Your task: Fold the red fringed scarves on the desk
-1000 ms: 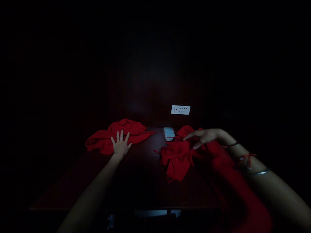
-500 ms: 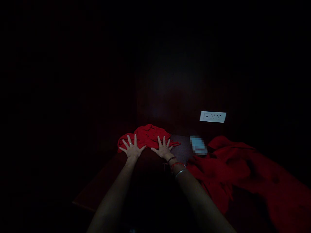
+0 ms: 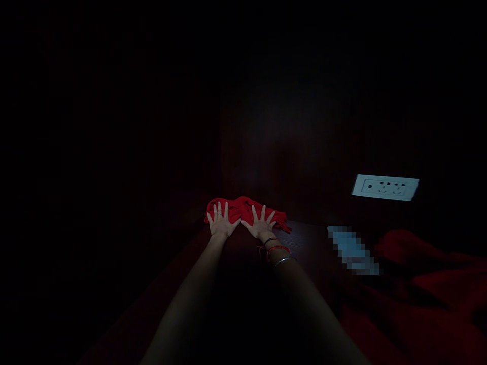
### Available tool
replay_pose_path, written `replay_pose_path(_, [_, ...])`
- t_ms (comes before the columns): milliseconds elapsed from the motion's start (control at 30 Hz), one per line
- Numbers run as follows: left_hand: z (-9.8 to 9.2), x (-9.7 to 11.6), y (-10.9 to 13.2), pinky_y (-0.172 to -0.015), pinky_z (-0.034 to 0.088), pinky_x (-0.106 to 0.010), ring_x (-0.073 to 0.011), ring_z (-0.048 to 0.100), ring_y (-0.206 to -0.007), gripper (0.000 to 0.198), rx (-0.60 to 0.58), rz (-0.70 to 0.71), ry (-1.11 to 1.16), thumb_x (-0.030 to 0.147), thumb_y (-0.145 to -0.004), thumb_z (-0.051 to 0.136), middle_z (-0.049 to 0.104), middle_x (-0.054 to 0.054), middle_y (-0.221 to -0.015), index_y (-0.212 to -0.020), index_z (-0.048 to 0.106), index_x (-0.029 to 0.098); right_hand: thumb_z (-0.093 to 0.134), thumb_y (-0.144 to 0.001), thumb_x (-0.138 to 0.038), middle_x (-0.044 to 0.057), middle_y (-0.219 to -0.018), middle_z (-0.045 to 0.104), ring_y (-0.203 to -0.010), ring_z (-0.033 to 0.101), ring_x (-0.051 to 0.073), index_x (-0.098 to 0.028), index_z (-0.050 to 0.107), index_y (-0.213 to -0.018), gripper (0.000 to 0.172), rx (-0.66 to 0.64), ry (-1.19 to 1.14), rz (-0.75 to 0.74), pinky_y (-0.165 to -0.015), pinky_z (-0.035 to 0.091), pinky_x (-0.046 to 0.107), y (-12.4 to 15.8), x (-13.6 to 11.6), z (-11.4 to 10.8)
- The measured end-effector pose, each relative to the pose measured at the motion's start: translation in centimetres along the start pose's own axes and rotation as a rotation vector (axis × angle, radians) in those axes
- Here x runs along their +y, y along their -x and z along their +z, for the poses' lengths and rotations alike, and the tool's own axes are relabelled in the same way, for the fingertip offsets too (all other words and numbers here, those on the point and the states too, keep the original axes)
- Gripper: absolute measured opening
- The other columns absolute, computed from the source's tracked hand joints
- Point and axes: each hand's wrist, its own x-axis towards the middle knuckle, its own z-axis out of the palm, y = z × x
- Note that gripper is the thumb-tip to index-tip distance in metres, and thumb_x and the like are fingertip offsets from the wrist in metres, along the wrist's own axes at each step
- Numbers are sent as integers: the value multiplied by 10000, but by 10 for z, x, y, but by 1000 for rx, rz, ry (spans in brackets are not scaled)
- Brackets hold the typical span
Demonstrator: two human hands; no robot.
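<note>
A bunched red cloth [image 3: 243, 205] lies at the far end of a dark wooden surface, up against the back wall. My left hand [image 3: 221, 223] presses flat on its left part, fingers spread, a ring on one finger. On the right part of the cloth lies my right hand [image 3: 262, 223], also spread, its thumb close to the left thumb. Dark and red string bracelets and a silver bangle [image 3: 284, 260] circle my right wrist. Neither hand grips anything. A frayed or fringed end of the cloth sticks out to the right.
To the right a blurred, pale blue flat object [image 3: 352, 250] rests on the dark surface [image 3: 304, 243]. A larger heap of red fabric [image 3: 426, 294] spreads at the lower right. A white socket panel [image 3: 385, 187] is on the back wall. Most of the surroundings are very dark.
My hands have pushed farther forward, and the cloth is squeezed into a narrower bunch against the wall. The view has moved closer; socket panel and pale object appear larger and farther right.
</note>
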Motion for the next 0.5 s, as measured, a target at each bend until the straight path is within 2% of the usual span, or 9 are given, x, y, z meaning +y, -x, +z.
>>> replay_pose_path(133, [7,0,-11,-982,36,-488,-260,0,-1252,727,15,13,-6,582,-749,282,71,-85,-1384,-1323,125,166,168,-635,-743,42,-1373,-176,-1176,-127,434,-343,-56,-1298,806,15,-12,0,-830,61,653,-9,-6,3])
replay_pose_path(233, [7,0,-12,-982,62,-488,-258,24,-1253,707,20,14,-15,568,-761,279,79,-82,-1383,-1323,124,168,164,-651,-730,41,-1371,-182,-1182,-111,429,-340,-74,-1296,791,-3,5,19,-818,40,665,-5,-10,0])
replay_pose_path(367, [-1,3,-4,-972,90,-506,-269,33,-1251,693,85,35,-19,574,-762,283,69,-58,-1386,-1320,132,193,168,-663,-719,43,-1373,-174,-1188,-89,426,-339,-71,-1298,777,-15,16,16,-816,32,664,13,-9,-6])
replay_pose_path(500, [-14,7,12,-902,39,-617,-306,-24,-1243,659,122,40,-11,592,-753,290,52,-24,-1388,-1309,133,274,175,-681,-702,26,-1378,-158,-1198,-61,415,-336,-63,-1302,759,23,-9,-6,-829,68,651,38,-2,-7])
